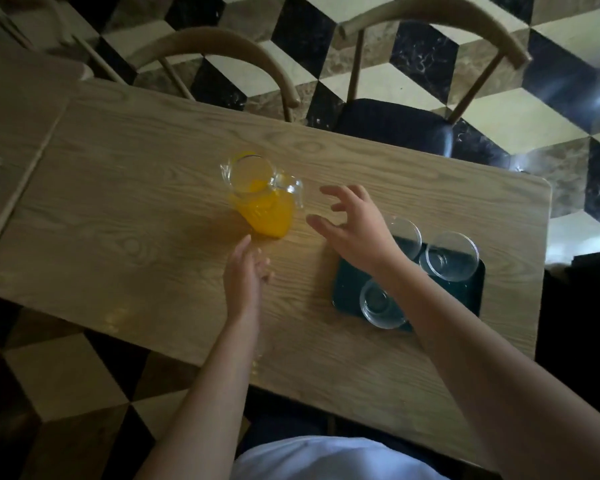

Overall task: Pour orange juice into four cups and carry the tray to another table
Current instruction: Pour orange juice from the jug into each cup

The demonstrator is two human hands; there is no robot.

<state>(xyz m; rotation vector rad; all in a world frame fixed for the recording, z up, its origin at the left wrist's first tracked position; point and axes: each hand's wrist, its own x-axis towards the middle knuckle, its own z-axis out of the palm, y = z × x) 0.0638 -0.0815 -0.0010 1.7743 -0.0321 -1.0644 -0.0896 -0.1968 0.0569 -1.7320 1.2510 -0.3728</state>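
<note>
A clear glass jug [262, 199] holding orange juice stands upright on the wooden table [136, 216], its handle turned to the right. My right hand [354, 226] hovers just right of the handle, fingers spread, holding nothing. My left hand [246, 271] is just below the jug, fingers loosely extended, also empty. A dark tray [465, 296] lies to the right with three empty glass cups visible: one at the back [404, 239], one at the right [451, 256], one at the front [381, 303]. My right forearm covers part of the tray.
Two wooden chairs with curved backs [222, 53] [440, 15] stand at the table's far side. A second table [11, 109] adjoins at the left. The floor is a black, cream and brown cube pattern. The table's right edge runs close to the tray.
</note>
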